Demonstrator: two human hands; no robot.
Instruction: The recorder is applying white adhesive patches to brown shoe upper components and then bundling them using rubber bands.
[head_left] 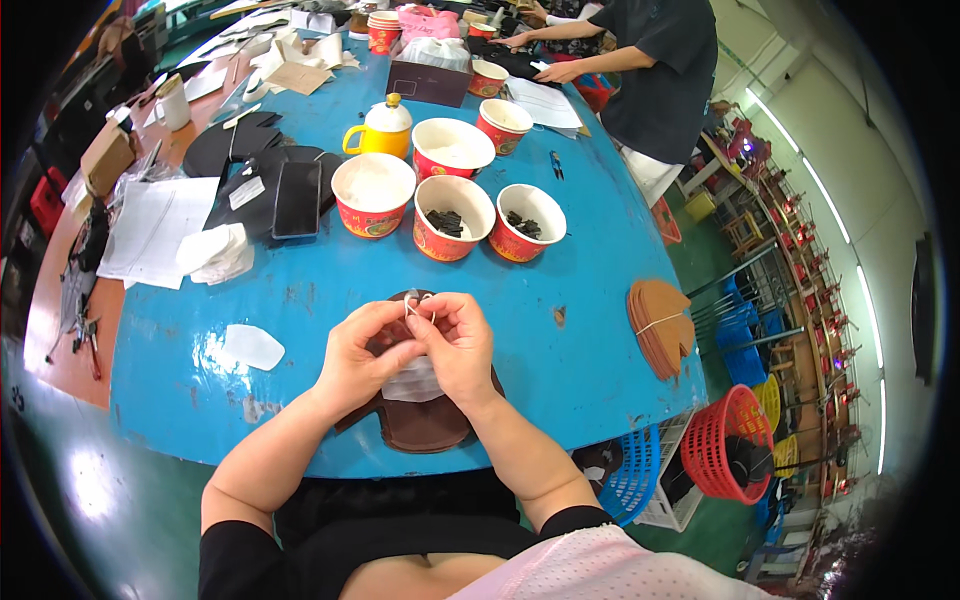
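Observation:
My left hand [366, 343] and my right hand [456, 340] meet above the near part of the blue table, fingertips pinched together. Between them is a thin white cord or band [409, 303], with small loops showing at the fingertips; whether it is tied cannot be seen. Directly under my hands lie dark brown flat cut pieces [425, 428], apparently stacked, with rounded edges. A whitish translucent sheet [413, 382] rests on top of them, partly covered by my fingers.
Red-and-white paper tubs [452, 215], some holding small black pieces, stand ahead beside a yellow mug [386, 128]. A banded brown stack [660, 325] lies right. White scraps [252, 346] and a black phone-like slab [297, 200] lie left. Another person [655, 75] works at the far side. Baskets [728, 445] stand lower right.

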